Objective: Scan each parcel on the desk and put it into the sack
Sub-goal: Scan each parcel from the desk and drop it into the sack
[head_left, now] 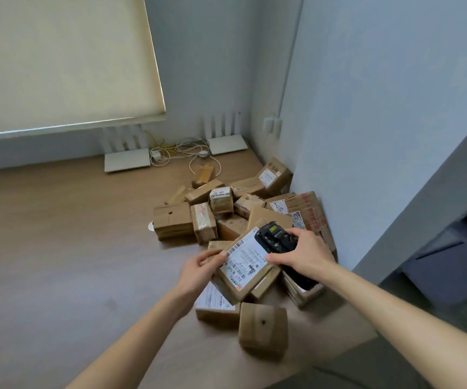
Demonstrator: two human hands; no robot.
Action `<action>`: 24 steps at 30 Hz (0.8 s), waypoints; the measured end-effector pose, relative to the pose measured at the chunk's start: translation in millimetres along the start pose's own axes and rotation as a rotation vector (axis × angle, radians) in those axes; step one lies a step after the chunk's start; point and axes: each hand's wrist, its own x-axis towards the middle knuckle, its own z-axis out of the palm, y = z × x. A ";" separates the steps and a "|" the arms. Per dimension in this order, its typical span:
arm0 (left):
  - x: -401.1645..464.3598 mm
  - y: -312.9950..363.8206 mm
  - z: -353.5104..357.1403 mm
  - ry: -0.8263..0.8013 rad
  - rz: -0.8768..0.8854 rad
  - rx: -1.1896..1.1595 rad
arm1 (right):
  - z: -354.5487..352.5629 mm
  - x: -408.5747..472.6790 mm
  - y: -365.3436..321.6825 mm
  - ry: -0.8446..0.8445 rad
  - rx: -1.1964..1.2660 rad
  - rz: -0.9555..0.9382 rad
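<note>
Over the parcel pile (pixel 226 211): left hand (pixel 198 272) pinches labelled parcel (pixel 245 269) at its left edge. Right hand (pixel 304 255) grips black scanner (pixel 275 240) above its label (pixel 245 258). Label reads "507 N705".

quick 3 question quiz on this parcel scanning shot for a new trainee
1. True or false: the right hand holds the black handheld scanner over the white shipping label.
2. What does the left hand grip? A) the brown cardboard parcel with the label B) a white cable C) nothing
3. Fill in: the pile of brown cardboard parcels lies on the wooden ____.

Key: 1 true; 2 A; 3 desk
</note>
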 end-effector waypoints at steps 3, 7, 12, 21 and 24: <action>-23.0 36.5 -38.0 -0.015 0.073 -0.020 | -16.2 -12.2 -48.1 0.022 -0.016 -0.082; -67.1 82.7 -105.2 -0.008 0.158 -0.037 | -31.8 -36.9 -125.0 0.053 -0.041 -0.199; -134.6 115.3 -194.5 0.031 0.287 -0.008 | -32.9 -84.2 -219.9 0.092 -0.049 -0.305; -233.2 126.1 -324.0 0.292 0.460 0.027 | -4.0 -174.4 -343.0 0.120 -0.220 -0.453; -255.8 123.1 -348.8 0.374 0.472 0.075 | 9.1 -195.5 -367.0 0.108 -0.279 -0.492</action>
